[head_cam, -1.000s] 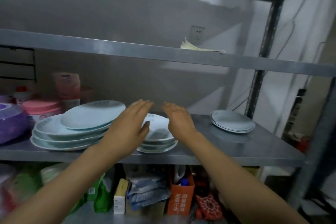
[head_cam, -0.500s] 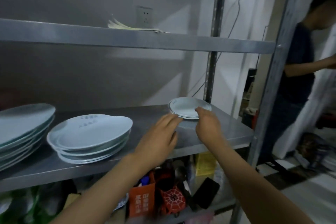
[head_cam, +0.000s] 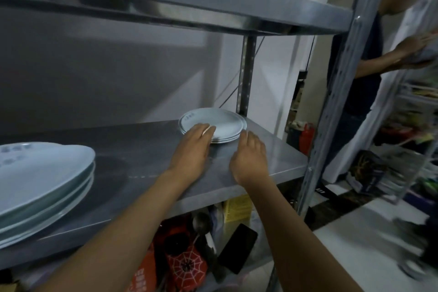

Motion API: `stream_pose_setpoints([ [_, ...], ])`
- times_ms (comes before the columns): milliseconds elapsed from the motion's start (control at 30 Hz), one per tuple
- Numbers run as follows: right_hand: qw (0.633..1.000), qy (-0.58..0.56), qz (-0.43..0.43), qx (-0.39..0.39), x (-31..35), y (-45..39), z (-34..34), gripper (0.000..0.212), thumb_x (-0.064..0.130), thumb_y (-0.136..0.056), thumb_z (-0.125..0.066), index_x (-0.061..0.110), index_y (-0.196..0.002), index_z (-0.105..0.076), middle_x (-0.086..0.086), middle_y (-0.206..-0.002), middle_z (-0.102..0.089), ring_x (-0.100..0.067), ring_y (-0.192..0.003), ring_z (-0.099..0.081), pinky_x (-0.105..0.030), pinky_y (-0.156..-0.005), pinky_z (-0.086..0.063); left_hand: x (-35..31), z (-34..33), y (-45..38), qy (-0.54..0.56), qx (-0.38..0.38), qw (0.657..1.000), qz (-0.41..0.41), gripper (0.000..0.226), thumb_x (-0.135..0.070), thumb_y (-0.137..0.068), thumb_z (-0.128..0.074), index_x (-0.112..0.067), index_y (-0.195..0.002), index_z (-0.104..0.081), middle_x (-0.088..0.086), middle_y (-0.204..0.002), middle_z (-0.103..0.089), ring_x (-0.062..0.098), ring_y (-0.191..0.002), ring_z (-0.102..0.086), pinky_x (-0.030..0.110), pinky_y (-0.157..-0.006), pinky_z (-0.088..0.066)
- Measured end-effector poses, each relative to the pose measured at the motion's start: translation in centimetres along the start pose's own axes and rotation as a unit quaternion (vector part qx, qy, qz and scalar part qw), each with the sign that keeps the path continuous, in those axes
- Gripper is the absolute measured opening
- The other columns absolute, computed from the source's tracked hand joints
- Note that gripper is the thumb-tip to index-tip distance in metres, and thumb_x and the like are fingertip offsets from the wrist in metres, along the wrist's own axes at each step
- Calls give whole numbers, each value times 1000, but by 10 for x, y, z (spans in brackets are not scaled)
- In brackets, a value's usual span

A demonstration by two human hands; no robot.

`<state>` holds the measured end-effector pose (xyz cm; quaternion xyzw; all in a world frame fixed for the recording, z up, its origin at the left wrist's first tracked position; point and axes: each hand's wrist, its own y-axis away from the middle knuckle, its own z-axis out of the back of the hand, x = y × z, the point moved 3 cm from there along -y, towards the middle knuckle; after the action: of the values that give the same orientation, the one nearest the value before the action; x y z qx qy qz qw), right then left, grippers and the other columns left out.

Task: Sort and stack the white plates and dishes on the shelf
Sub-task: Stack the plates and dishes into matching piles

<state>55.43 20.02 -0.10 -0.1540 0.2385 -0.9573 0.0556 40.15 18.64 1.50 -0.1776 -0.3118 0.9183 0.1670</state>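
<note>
Two hands are closing on the small plates (head_cam: 214, 125): left hand (head_cam: 193, 149) touching the rim, right hand (head_cam: 250, 156) alongside, fingers loosely apart, likely lifting next.

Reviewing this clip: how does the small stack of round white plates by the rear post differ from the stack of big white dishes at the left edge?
The small stack of round white plates is far narrower than the stack of large white oval dishes. The small stack sits at the back right of the steel shelf, the large one at the front left, partly out of frame. The left hand rests on the small stack's near edge, the right hand beside it; nothing touches the large stack. Both carry faint printed marks.
</note>
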Motion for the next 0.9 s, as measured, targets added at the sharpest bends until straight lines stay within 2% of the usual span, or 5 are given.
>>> stream_pose_setpoints([
  [100, 1000, -24, -5, -10, -2, -1, -2, 65, 21, -92, -42, 8, -149, -13, -14, -156, -20, -29, -143, -17, -41, -119, -13, 14, -19, -13, -32, 30, 998, 38, 48, -6, -90, -50, -6, -138, -45, 18, -139, -47, 36, -133, -39, 45, -108, -35],
  [233, 999, -37, -9, -14, -5, -1, -2, 65, 25, -94, -43, 9, -150, -13, -11, -156, -21, -26, -143, -19, -39, -119, -15, 19, -22, -14, -38, 28, 998, 40, 25, 2, -75, -53, -6, -95, -65, 17, -98, -65, 35, -100, -56, 41, -82, -47],
  [367, 998, -56, -8, -33, -3, 1, 1, 64, 23, -90, -47, 10, -148, -21, -9, -152, -30, -25, -139, -27, -39, -118, -20, 13, -12, -10, -40, -7, 997, 59, 27, 5, -75, -53, -6, -98, -62, 14, -100, -62, 34, -99, -51, 47, -78, -47],
  [567, 995, -81, -2, -66, -2, 6, 5, 62, 18, -88, -48, 13, -146, -25, -6, -148, -37, -22, -135, -33, -38, -116, -26, 3, 10, 1, -4, -106, 993, 46, 15, 8, -71, -55, -5, -79, -58, 17, -83, -60, 34, -79, -54, 47, -63, -49],
  [900, 990, -118, -33, -73, 8, 27, 25, 75, 17, -94, -50, 8, -151, -2, -15, -158, -12, -31, -140, -27, -39, -112, -28, -29, 49, 44, 2, -143, 989, 25, 17, 5, -74, -49, -9, -81, -57, 5, -80, -55, 24, -77, -46, 40, -61, -43],
])
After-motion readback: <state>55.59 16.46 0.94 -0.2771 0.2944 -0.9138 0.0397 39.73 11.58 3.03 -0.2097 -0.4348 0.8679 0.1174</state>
